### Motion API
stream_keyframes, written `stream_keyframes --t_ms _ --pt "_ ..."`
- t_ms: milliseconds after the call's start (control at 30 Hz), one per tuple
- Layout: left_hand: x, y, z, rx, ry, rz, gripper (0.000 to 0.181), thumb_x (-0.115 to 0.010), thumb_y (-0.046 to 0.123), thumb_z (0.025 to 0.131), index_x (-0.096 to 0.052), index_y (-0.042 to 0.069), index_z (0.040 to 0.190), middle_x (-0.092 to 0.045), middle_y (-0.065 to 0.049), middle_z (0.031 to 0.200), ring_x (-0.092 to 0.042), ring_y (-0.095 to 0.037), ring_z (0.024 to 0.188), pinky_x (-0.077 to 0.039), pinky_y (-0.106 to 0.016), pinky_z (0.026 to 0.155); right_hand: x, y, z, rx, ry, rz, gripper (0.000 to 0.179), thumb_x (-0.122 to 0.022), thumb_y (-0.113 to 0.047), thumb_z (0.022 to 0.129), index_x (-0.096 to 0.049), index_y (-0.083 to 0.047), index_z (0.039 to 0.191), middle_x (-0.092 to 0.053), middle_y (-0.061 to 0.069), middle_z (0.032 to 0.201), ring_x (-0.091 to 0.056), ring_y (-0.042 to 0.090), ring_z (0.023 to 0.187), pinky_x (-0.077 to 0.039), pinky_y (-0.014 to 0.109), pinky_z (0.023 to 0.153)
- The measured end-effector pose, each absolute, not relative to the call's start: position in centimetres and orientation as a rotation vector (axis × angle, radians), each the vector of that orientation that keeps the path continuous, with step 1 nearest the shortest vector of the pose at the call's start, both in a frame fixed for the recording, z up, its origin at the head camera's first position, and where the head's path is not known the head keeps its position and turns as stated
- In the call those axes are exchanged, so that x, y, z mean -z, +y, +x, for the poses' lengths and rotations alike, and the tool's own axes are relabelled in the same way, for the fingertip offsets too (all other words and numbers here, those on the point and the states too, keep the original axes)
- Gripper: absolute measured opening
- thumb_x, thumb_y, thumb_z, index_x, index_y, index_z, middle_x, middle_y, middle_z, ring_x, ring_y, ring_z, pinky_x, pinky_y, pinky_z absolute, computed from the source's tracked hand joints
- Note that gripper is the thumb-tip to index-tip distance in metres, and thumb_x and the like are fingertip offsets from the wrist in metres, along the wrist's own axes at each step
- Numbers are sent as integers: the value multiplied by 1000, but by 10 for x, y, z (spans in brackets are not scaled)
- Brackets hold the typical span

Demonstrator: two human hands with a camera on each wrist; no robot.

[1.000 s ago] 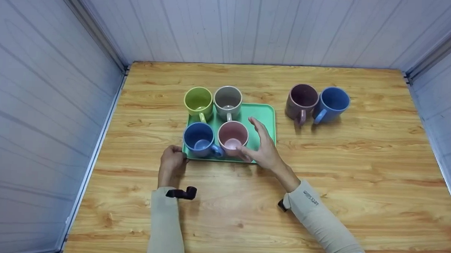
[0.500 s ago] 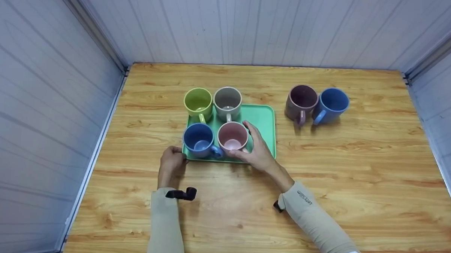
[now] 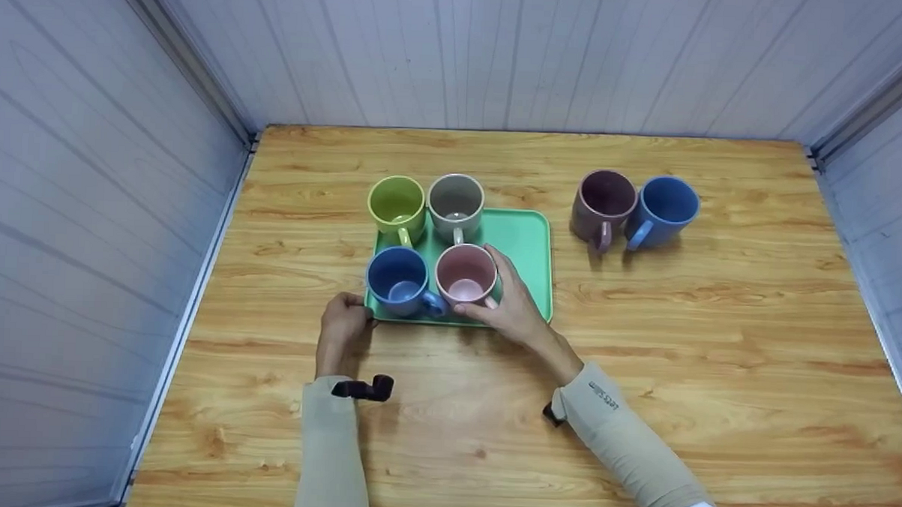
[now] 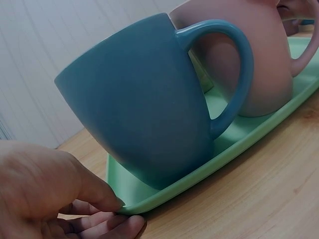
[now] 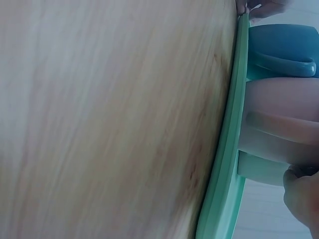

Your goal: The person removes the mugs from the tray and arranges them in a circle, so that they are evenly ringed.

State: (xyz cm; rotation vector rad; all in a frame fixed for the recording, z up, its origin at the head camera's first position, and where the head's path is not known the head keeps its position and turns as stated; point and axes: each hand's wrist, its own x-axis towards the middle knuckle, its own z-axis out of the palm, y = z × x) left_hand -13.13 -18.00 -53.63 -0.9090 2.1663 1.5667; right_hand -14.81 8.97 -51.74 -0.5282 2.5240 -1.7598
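My left hand (image 3: 343,325) pinches the near left corner of a green tray (image 3: 523,230); in the left wrist view the thumb lies on the rim and the fingers below it. A blue mug (image 4: 139,94) stands upright on the tray right beside that hand. To its right is a pink mug (image 3: 465,273), also upright on the tray. My right hand (image 3: 516,308) grips the pink mug from its right side, thumb at the near side and fingers around the far side. Behind these stand a yellow-green mug (image 3: 396,203) and a grey mug (image 3: 456,205), handles towards me.
Right of the tray, a dark purple mug (image 3: 604,202) and another blue mug (image 3: 664,205) stand close together on the wooden table (image 3: 718,330). Bare tray surface shows at its right end. Pale panelled walls (image 3: 465,59) rise at the back and both sides.
My right hand has moved left and closed around the pink mug, after hovering with spread fingers at its right. My left hand, the tray and the mugs have stayed in place.
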Motion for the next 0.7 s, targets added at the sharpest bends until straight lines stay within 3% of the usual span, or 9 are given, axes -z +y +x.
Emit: stream_keyframes --t_ms 233,467,700 --pt "536 -180 -132 -1574 2162 -908 26 -47 2 91 -50 0 117 -54 -14 112 -56 -23 94 -47 -31 80 497 88 -141 1795 2488 -525 94 -86 -12 68 -32 3 144 -44 22 141 -43 36 129 -32 49 110" --pt "534 -180 -131 -1586 2146 -924 25 -47 3 91 -50 1 116 -53 -13 111 -54 -22 94 -47 -31 79 528 91 -151 1847 2484 -518 95 -88 -22 66 -36 -5 143 -48 13 139 -47 29 126 -37 49 106" --pt "532 -180 -129 -1581 2186 -884 24 -47 3 91 -51 -1 114 -55 -14 106 -58 -21 87 -48 -30 76 531 94 -150 1880 2522 -532 94 -89 -33 64 -42 -7 141 -52 4 135 -50 20 123 -40 44 104"
